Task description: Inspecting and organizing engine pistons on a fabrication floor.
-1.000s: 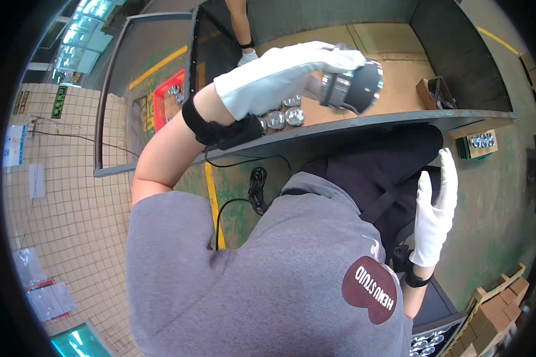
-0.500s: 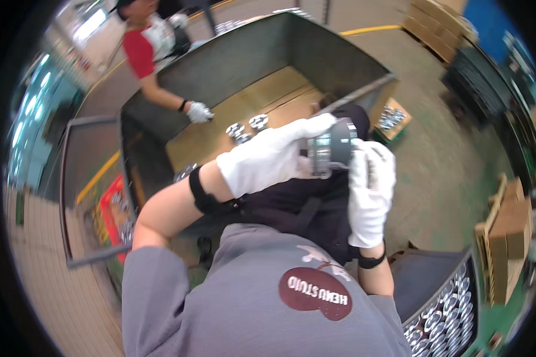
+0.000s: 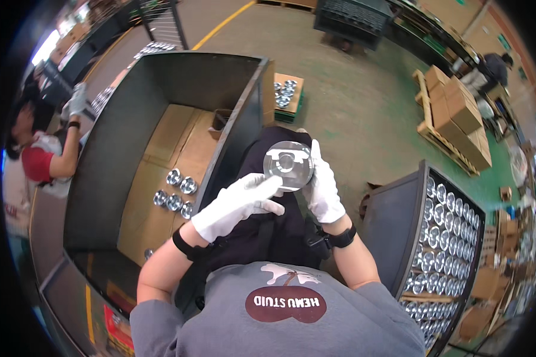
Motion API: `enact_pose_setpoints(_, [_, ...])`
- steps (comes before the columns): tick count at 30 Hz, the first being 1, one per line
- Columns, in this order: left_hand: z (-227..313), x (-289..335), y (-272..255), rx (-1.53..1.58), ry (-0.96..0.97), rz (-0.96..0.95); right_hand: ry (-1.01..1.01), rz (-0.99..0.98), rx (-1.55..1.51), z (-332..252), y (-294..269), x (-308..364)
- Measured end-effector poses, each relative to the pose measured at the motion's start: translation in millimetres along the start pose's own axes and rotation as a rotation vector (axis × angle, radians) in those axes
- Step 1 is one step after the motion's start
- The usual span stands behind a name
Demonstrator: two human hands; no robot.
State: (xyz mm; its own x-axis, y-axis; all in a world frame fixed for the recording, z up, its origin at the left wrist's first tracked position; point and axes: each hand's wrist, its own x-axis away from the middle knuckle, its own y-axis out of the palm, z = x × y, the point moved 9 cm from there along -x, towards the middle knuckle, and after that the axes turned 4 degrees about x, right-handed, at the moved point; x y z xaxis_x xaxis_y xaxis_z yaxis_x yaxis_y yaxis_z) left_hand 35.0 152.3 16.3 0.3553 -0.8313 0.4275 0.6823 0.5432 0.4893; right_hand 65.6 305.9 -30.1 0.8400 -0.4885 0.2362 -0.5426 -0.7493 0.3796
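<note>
A shiny metal piston [image 3: 288,165] is held up in front of my dark trousers, its round crown facing me. My right hand [image 3: 325,190], in a white glove, grips it along the right edge, fingers reaching up its side. My left hand [image 3: 237,205], also gloved in white, is at the piston's lower left with its fingers apart. One fingertip overlaps the lower rim; I cannot tell how firmly it touches. Left of my hands, several similar pistons [image 3: 174,202] stand on the cardboard lining [image 3: 143,199] of a big grey metal bin [image 3: 250,89].
At my right a dark metal bin [image 3: 393,208] holds many pistons in rows. Beyond are a low stack with pistons [image 3: 287,95], cartons [image 3: 458,107] on a wooden pallet, and a dark rack [image 3: 351,24]. A co-worker [image 3: 50,157] is beyond the grey bin's left side.
My view and body have turned right, toward the filled bin. The piston has tipped from side-on to crown facing me. My left hand has loosened from it; my right hand now holds its edge.
</note>
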Motion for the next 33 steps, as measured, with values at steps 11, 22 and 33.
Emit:
enact_pose_setpoints(11, [3.0, -45.2, -65.0, -0.009, -0.069, 0.12, 0.263, -0.009, -0.41, 37.7, 40.9, -39.1])
enact_pose_setpoints(22, [-9.0, -76.7, -114.9, 0.349, -0.065, 0.13, 0.387, 0.089, -0.309, 72.8, 46.1, -89.9])
enact_pose_setpoints(33, [-21.4, -88.7, -109.8, 0.359, -0.145, 0.146, 0.384, 0.117, -0.348, 73.1, 32.8, -86.0])
